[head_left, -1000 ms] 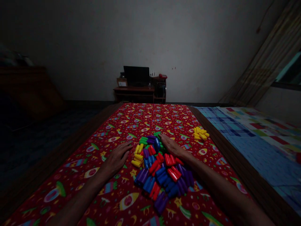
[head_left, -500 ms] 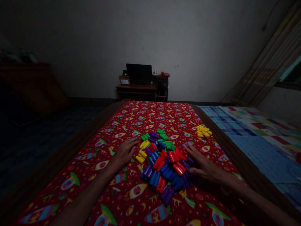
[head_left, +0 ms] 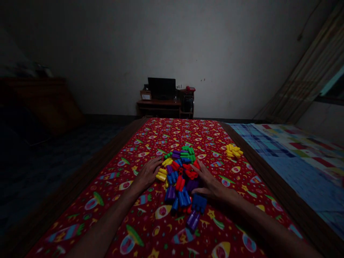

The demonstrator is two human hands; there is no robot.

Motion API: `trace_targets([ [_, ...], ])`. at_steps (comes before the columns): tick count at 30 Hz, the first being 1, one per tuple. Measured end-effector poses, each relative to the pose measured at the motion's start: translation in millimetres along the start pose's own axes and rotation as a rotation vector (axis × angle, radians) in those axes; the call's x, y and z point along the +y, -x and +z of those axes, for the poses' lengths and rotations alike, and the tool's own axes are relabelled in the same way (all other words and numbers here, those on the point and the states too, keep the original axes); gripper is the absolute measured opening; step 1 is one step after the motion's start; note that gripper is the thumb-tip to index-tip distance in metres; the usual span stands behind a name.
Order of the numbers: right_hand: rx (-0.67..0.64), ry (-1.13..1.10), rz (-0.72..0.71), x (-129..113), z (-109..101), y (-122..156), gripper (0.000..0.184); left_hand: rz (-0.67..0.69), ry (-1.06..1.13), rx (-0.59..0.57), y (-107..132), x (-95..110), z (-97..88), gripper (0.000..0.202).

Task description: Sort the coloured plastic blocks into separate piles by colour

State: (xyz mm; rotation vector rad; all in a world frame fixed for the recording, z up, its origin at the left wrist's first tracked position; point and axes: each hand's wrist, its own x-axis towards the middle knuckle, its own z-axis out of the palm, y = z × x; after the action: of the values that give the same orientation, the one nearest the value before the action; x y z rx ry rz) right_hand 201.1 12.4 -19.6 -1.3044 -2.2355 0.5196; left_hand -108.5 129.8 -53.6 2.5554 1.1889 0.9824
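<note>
Between my two hands lies a heap of plastic toy blocks, shaped like short tubes joined side by side. Green blocks (head_left: 188, 154) sit at its far side, yellow blocks (head_left: 161, 175) at its left, and red blocks (head_left: 180, 183) and blue blocks (head_left: 184, 198) in the middle. A purple block (head_left: 192, 219) lies nearest me. My left hand (head_left: 148, 174) rests open at the left edge, fingertips beside the yellow blocks. Against the right side presses my right hand (head_left: 208, 183), open with fingers apart, touching red and purple blocks. It hides some of them.
A red patterned cloth (head_left: 161, 238) covers the surface under the heap. Apart on the right lies a small pile of yellow blocks (head_left: 233, 151). A desk (head_left: 158, 103) with a black monitor (head_left: 161, 88) stands by the far wall, and bedding (head_left: 276, 161) lies to the right.
My right hand has moved left, pushing the right side of the heap inward, so the blocks are packed closer. My left hand stays beside the yellow blocks. The view has tilted slightly.
</note>
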Motion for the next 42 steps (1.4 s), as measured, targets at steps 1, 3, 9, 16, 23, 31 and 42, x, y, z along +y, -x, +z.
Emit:
trace_targets([
  [1, 0.019, -0.041, 0.007, 0.0, -6.2, -6.5, 0.083, -0.002, 0.006, 0.004, -0.1, -1.0, 0.7, 0.038],
  [3, 0.111, -0.135, 0.028, 2.6, -21.8, -22.1, 0.066, 0.004, 0.017, 0.015, -0.4, -2.5, 2.0, 0.039],
  [9, 0.262, -0.120, 0.209, 24.0, -46.8, -76.5, 0.035, 0.023, 0.014, 0.032, -0.3, -3.1, 1.5, 0.039],
  [16, 0.044, 0.161, 0.230, 21.7, -33.6, -89.4, 0.019, -0.006, -0.031, -0.014, -0.5, -2.8, -4.1, 0.040],
  [23, 0.163, 0.009, 0.234, 47.7, -47.4, -89.9, 0.029, 0.007, -0.059, -0.047, -3.1, -0.7, -10.7, 0.041],
  [31, 0.131, 0.162, 0.331, 57.3, -57.7, -81.2, 0.021, -0.011, -0.047, -0.024, -2.9, -4.1, -5.9, 0.042],
  [42, 0.034, 0.281, 0.237, 41.5, -49.7, -84.7, 0.031, -0.260, 0.242, -0.095, -9.8, 33.7, -18.4, 0.049],
])
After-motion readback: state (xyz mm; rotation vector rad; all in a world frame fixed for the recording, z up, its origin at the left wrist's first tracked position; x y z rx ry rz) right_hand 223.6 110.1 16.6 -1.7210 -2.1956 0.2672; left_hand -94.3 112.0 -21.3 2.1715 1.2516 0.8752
